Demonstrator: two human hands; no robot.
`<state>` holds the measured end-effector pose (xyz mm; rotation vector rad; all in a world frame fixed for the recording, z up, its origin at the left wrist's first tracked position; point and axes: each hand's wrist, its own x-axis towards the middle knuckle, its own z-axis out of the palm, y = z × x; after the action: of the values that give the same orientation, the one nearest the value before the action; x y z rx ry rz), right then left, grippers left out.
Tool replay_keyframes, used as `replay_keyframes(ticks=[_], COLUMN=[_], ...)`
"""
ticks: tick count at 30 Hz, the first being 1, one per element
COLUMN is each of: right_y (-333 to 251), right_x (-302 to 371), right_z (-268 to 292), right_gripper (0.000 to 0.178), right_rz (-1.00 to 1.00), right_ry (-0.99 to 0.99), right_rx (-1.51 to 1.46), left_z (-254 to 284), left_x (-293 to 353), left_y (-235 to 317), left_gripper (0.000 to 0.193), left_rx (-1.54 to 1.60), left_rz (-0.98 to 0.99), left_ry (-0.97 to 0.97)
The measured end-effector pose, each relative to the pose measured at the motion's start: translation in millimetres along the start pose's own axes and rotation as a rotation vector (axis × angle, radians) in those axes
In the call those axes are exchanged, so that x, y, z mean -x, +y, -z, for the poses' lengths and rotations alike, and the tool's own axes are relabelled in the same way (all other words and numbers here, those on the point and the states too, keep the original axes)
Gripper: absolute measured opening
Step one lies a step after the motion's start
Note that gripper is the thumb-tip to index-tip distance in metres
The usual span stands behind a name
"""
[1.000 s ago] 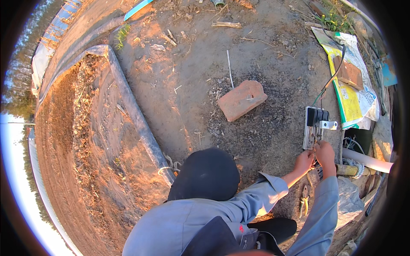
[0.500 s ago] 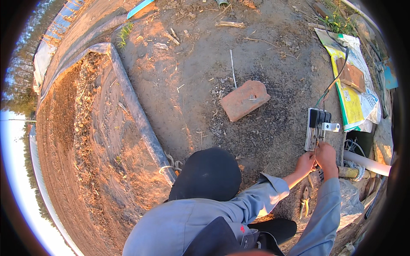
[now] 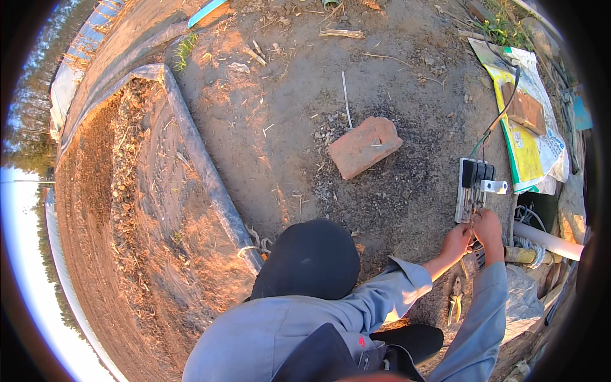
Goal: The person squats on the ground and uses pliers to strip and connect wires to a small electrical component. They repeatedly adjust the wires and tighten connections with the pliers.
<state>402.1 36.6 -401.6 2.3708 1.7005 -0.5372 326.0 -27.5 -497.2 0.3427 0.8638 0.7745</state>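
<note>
An electrical switch [image 3: 467, 184] with a pale base, black cover pieces and a white side handle [image 3: 494, 186] lies on the ground at the right. My left hand [image 3: 457, 242] and my right hand [image 3: 489, 228] meet at its near end, fingers pinched close together. Thin strands that look like wire ends show between the fingertips, partly hidden by them. From the far end of the switch, a green wire and a dark wire [image 3: 489, 135] run up to a black cable. A pair of pliers [image 3: 455, 300] with yellowish handles lies on the soil below my hands.
A broken red brick [image 3: 365, 147] rests on dark grit left of the switch. Another brick [image 3: 524, 109] weighs down a yellow and white sack [image 3: 524, 153]. Pipes, one white [image 3: 548, 240], lie at the right. A long dark tube [image 3: 200, 153] crosses the left side.
Both hands stay at the near end of the switch, with only slight finger movement. The whole view has shifted a little; nothing else has visibly moved.
</note>
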Motion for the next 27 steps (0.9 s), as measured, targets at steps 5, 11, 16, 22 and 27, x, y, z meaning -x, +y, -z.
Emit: replay_keyframes(ticks=[5,11,16,22,27], right_y=[14,46,41,-10,1], right_x=[-8,-29,-20,7,48], right_z=[-7,-31,-28,5,35], right_gripper=[0.032,0.030,0.032,0.035,0.038], right_rz=[-0.004,-0.161,-0.071,-0.050,-0.066], right_ry=[-0.028,-0.161,-0.085,0.057,0.350], right_rx=[-0.037,-0.402,-0.304,-0.043,-0.337], left_z=[0,-1,0,-4,5], left_x=[6,3,-1,1,2], left_y=[11,5,-2,8,13], left_gripper=[0.023,0.024,0.023,0.018,0.021], left_rx=[-0.079,-0.029,-0.066,0.135,0.103], left_rz=[-0.012,0.022,-0.002,0.127,0.100], left_ry=[0.001,0.027,0.020,0.027,-0.016])
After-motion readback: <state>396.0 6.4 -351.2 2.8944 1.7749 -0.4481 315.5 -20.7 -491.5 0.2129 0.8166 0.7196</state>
